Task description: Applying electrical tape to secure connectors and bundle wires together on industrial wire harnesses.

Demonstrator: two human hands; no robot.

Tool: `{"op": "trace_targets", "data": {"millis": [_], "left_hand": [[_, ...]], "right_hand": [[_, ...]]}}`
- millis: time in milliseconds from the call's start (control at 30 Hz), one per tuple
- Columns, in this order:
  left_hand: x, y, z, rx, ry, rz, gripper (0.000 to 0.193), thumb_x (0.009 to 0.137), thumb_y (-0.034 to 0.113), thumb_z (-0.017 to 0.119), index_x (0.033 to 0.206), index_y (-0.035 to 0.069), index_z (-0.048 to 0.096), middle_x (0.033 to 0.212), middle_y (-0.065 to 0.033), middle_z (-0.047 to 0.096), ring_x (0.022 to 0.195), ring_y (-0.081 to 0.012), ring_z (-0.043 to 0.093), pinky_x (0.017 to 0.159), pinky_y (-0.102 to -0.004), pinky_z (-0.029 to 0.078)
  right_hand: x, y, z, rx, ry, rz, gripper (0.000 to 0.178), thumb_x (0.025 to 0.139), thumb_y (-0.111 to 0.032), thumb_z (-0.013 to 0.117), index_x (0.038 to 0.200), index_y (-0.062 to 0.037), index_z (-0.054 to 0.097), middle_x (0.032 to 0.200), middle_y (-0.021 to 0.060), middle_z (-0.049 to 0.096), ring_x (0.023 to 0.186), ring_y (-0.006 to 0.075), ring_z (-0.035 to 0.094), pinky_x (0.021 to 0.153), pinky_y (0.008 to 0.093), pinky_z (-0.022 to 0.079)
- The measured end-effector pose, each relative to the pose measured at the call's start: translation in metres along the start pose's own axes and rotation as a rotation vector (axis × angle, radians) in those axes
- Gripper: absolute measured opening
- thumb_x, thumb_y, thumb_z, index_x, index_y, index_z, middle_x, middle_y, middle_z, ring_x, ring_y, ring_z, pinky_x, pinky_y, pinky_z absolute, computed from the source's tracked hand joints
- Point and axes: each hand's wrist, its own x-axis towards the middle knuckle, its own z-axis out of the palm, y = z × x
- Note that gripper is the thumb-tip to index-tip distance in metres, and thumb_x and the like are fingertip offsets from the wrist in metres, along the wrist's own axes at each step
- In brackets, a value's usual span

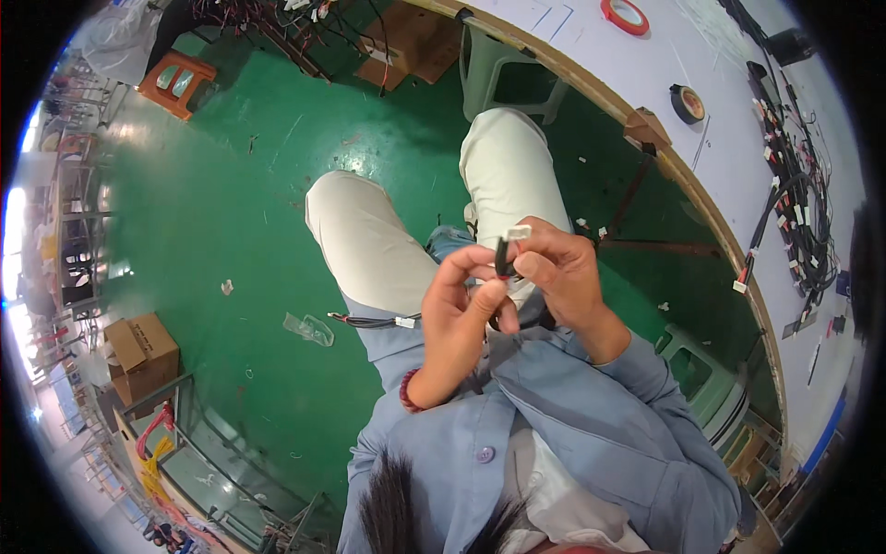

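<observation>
Above my lap, both hands meet on a short wire harness [503, 258] with black sleeving and some red wire. My left hand [459, 300], with a dark red beaded bracelet at the wrist, pinches the harness between thumb and fingers. From the other side my right hand [565, 272] grips it close to a white connector [520, 233], which points up and away from me. Part of the harness is hidden behind my fingers. Another dark cable bundle [374, 321] with a white connector lies across my lap, left of my left wrist.
On the white table [637, 74] to the right lie a red tape roll [626, 16], a black tape roll [688, 104] and a heap of dark wire harnesses [798, 222]. Green stools [706, 379] stand under it. An orange stool [177, 85] and a cardboard box [143, 355] are at left.
</observation>
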Motion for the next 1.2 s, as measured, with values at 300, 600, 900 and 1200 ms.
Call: {"op": "trace_targets", "data": {"millis": [300, 600, 900, 1200], "left_hand": [[0.004, 0.002, -0.011, -0.099, -0.091, -0.099, 0.035, 0.089, 0.013, 0.058, 0.117, -0.001, 0.042, 0.087, -0.0029, 0.049, 0.050, -0.0098, 0.050, 0.042, -0.0198, 0.041], [0.005, -0.004, -0.013, 0.188, -0.138, 0.012, 0.023, 0.093, 0.010, 0.051, 0.111, -0.002, 0.045, 0.081, -0.0081, 0.059, 0.060, -0.0130, 0.058, 0.054, -0.0229, 0.046], [-0.004, -0.003, -0.005, 0.212, -0.127, 0.180, 0.018, 0.088, -0.004, 0.051, 0.104, 0.000, 0.045, 0.087, -0.0100, 0.056, 0.057, -0.0108, 0.053, 0.048, -0.0203, 0.042], [-0.003, 0.007, -0.004, 0.476, -0.211, 0.222, 0.021, 0.085, -0.010, 0.049, 0.104, -0.002, 0.048, 0.087, -0.0094, 0.053, 0.064, -0.0119, 0.057, 0.056, -0.0210, 0.046]], "right_hand": [[0.006, -0.022, -0.003, -0.101, -0.114, 0.071, 0.012, 0.084, -0.008, 0.062, 0.084, 0.0044, 0.062, 0.083, 0.0053, 0.056, 0.076, 0.0107, 0.053, 0.070, 0.0236, 0.043], [0.009, -0.014, 0.007, 0.116, -0.078, 0.327, 0.020, 0.092, -0.019, 0.056, 0.091, 0.0003, 0.054, 0.078, 0.0013, 0.057, 0.067, 0.0066, 0.051, 0.060, 0.0218, 0.042], [-0.005, -0.017, 0.006, 0.110, -0.014, 0.206, 0.014, 0.084, -0.012, 0.060, 0.089, -0.0003, 0.054, 0.086, 0.0061, 0.056, 0.077, 0.0091, 0.052, 0.069, 0.0223, 0.041], [-0.002, -0.017, -0.003, 0.166, -0.105, 0.149, 0.015, 0.071, 0.003, 0.062, 0.085, -0.0009, 0.056, 0.087, 0.0131, 0.059, 0.079, 0.0161, 0.057, 0.072, 0.0282, 0.046]]}}
